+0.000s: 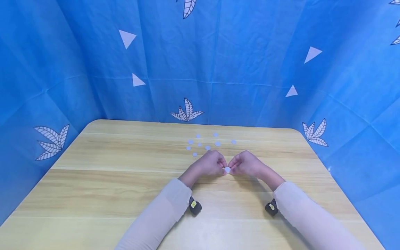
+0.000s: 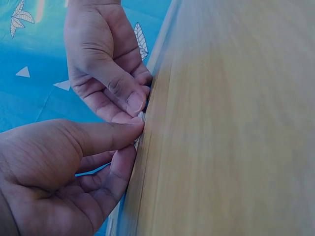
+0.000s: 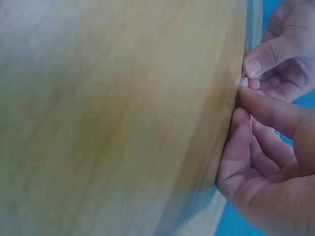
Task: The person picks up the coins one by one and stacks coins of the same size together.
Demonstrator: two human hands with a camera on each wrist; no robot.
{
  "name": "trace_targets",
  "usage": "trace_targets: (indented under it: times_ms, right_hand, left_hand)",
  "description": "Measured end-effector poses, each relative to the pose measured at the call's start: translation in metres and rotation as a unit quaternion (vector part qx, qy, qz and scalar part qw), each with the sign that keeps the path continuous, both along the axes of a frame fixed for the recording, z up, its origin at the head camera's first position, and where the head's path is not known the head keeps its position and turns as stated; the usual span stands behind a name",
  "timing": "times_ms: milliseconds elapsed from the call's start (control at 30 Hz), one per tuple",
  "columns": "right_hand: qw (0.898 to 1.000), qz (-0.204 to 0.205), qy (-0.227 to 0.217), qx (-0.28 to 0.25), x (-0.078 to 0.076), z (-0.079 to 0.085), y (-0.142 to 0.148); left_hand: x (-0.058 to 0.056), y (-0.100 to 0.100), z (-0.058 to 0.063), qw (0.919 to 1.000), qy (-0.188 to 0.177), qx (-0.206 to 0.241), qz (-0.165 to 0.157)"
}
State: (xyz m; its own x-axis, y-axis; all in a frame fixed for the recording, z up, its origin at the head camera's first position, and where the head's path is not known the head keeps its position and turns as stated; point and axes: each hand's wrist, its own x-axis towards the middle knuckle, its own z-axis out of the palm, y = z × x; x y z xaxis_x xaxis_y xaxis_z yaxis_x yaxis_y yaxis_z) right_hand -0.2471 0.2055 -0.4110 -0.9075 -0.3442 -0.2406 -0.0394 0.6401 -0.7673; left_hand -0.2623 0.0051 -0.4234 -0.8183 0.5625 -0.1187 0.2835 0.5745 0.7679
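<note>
In the head view a small white disc is held between my two hands, close over the wooden table. My left hand pinches its left side between thumb and curled fingers. From the other side my right hand pinches the opposite edge, the fingertips of both hands nearly meeting. Only a sliver of the disc shows in the left wrist view, and a pale edge of it in the right wrist view; fingers hide the rest.
Several similar white discs, among them one nearby and one farther right, lie scattered flat beyond my hands. The wooden table runs back to a blue curtain with leaf and triangle prints, which surrounds its back and sides.
</note>
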Motion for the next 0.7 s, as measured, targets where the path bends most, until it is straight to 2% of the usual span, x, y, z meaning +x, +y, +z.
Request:
trace_targets:
  times_ms: [267, 700]
  right_hand:
    - [1.0, -0.004, 0.001, 0.001, 0.0001, -0.0018, -0.0007]
    - [0.999, 0.032, -0.004, -0.016, -0.0026, 0.003, 0.0068]
  left_hand:
    - [0.0, -0.0002, -0.0002, 0.9999, -0.008, 0.006, 0.0]
    - [0.0001, 0.0005, 0.0004, 0.9999, -0.012, 0.012, 0.001]
